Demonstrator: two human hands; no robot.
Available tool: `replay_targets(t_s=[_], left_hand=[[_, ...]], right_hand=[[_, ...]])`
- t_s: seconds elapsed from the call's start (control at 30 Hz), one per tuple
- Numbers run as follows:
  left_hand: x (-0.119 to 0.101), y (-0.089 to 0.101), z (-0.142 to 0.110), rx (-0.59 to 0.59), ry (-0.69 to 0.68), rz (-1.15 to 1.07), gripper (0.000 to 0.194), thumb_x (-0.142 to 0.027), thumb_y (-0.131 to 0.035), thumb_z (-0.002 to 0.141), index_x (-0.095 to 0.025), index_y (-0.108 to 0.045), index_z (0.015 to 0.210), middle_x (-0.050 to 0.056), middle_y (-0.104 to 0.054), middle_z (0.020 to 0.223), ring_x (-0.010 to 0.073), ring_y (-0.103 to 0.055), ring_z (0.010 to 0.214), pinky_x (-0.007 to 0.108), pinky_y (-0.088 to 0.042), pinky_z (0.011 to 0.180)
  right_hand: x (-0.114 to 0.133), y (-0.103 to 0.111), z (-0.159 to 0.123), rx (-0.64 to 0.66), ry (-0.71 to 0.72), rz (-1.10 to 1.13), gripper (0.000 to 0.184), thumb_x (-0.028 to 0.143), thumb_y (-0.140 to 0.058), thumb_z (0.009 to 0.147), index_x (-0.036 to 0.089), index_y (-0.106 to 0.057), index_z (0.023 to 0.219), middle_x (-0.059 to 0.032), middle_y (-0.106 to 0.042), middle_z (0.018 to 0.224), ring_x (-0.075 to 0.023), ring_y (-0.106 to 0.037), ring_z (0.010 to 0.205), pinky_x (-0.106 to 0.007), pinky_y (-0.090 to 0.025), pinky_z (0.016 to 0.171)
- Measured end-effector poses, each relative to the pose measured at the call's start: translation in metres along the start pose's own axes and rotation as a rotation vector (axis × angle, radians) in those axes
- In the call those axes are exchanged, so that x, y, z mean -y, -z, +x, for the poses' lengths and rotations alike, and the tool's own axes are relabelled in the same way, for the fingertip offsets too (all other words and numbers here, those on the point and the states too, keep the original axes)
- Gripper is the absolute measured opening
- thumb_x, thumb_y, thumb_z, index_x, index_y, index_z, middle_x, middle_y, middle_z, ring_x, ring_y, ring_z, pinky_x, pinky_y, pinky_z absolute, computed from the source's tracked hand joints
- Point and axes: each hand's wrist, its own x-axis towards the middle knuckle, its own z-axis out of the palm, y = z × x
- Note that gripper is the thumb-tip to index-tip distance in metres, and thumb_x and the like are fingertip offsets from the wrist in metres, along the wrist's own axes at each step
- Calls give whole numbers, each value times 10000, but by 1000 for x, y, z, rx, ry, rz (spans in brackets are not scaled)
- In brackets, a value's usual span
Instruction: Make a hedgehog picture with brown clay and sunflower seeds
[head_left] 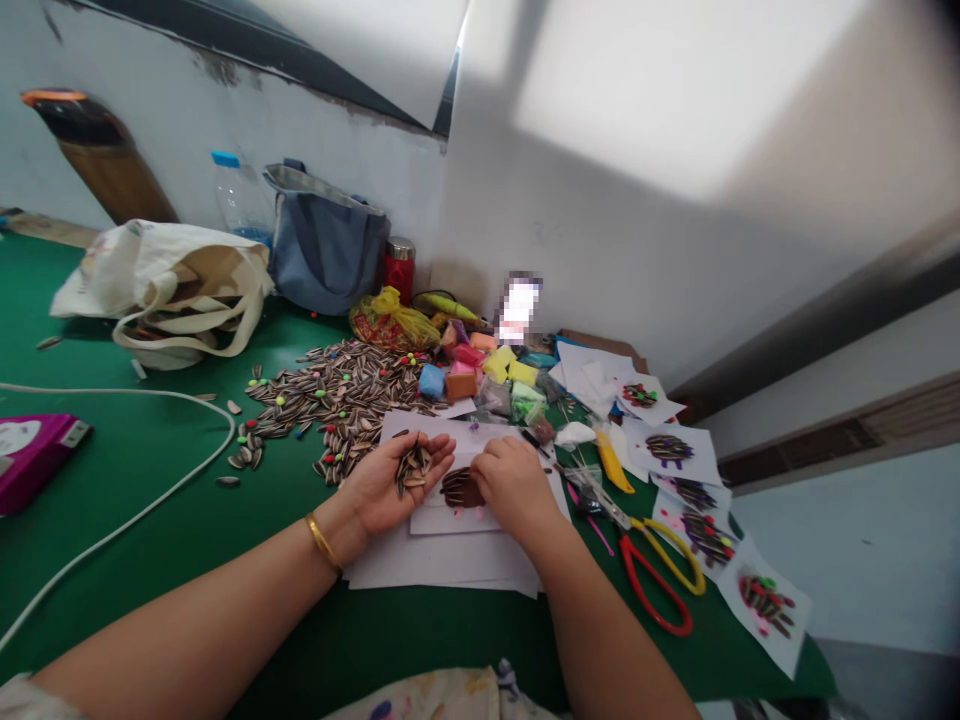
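Note:
My left hand [386,490] is turned palm up and cupped, holding a small heap of sunflower seeds [412,468]. Beside it, my right hand [517,488] has its fingers bent together at the right edge of a brown clay shape [471,490]; whatever the fingertips pinch is hidden. Rows of striped seeds stick out of the left part of that shape, and small pink bits lie below it. It sits on a white paper card [442,522] on top of larger white sheets [450,565].
A big pile of sunflower seeds [360,385] mixed with coloured ones spreads behind my left hand. Coloured clay blocks [461,385] lie at the back. Red-and-yellow scissors [652,560] and finished-looking seed cards [765,600] are at right. A white cable [202,455] curves at left.

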Motion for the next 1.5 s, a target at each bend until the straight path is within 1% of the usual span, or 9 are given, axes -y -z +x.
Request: replay_targets(t_s=[0.13,0.23,0.27,0.33,0.4,0.47,0.93,1.23,1.5], left_hand=[[0,1,0,6,4,-5,205,-116,-473,931,-123,-603,772,134,-723,936,246,-723,954,376,-616,847],[0,1,0,0,-2,-7,214,-124,-469,934,-125,-597,764,136,-722,944,253,-722,962,381,-618,840],[0,1,1,2,-1,-6,213,-122,-468,933,-126,-598,764,135,-722,945,255,-721,964,383,-618,841],[0,2,1,10,3,-7,207,-113,-470,928,-125,-602,770,134,-722,943,253,-720,967,381,-616,847],[0,2,1,11,3,-10,202,-111,-474,926,-123,-603,772,135,-721,942,252,-721,965,378,-614,852],[0,2,1,6,-2,-11,202,-113,-476,927,-122,-601,768,138,-720,943,251,-721,963,378,-613,855],[0,-1,0,-17,-3,-10,208,-116,-467,933,-127,-602,775,135,-723,926,248,-725,952,379,-621,839],[0,1,1,-4,-6,-9,199,-109,-479,926,-124,-604,772,137,-725,928,250,-725,949,382,-618,850],[0,0,0,-11,-10,-10,197,-104,-479,921,-122,-602,769,141,-724,928,249,-727,946,386,-614,853]], right_hand=[[-3,-1,-1,-6,-24,115,46,225,-652,883,224,-694,904,-34,-676,891,-214,-556,911,-330,-322,807],[-4,-2,-1,-5,-42,195,128,201,-650,878,217,-684,1001,-30,-704,912,-206,-580,905,-309,-336,790],[-5,-2,-1,7,-45,211,129,199,-644,883,216,-686,1004,-28,-711,911,-201,-587,890,-302,-336,774],[-5,-2,0,47,-48,222,86,206,-628,895,216,-696,946,-22,-717,878,-189,-592,841,-293,-330,736],[-6,-2,2,78,-45,214,87,218,-616,902,215,-699,874,-16,-713,843,-179,-589,806,-287,-322,711],[-6,-2,3,83,-35,201,104,221,-609,904,217,-699,851,-13,-706,833,-175,-587,804,-284,-320,708],[-2,-5,6,125,15,64,148,204,-555,924,201,-700,894,-42,-680,845,-191,-575,828,-307,-333,737],[-1,-5,5,95,31,83,143,165,-567,906,192,-708,899,-51,-680,847,-192,-576,828,-308,-350,743],[-2,-5,4,94,27,87,138,177,-574,914,194,-710,903,-51,-690,849,-192,-586,830,-304,-349,747]])
